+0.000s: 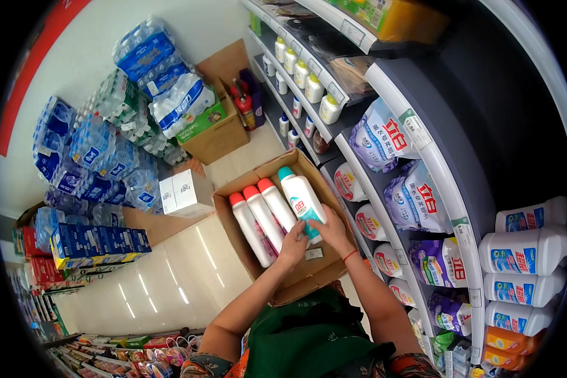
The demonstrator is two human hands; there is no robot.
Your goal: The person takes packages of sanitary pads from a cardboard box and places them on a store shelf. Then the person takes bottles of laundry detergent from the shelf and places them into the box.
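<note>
A white plastic bottle with a teal cap (pixel 298 191) is held over an open cardboard box (pixel 288 288). My left hand (pixel 295 244) grips its lower left side, with the thumb across the front label. On the other side, my right hand (pixel 333 231) wraps the bottle's lower end. Both thumbs nearly meet on the teal part of the label. Left of it in the box lie several white bottles with red caps (pixel 253 227), side by side. A small printed tag (pixel 314 253) lies on the box's bottom near my right wrist.
Shelves on the right hold softener refill bags (pixel 418 198), white jugs (pixel 515 260) and yellow-capped bottles (pixel 301 73). Shrink-wrapped water packs (pixel 94 146) are stacked at the left wall. A white carton (pixel 186 191), a brown carton (pixel 222 137) and a fire extinguisher (pixel 244 106) stand on the floor.
</note>
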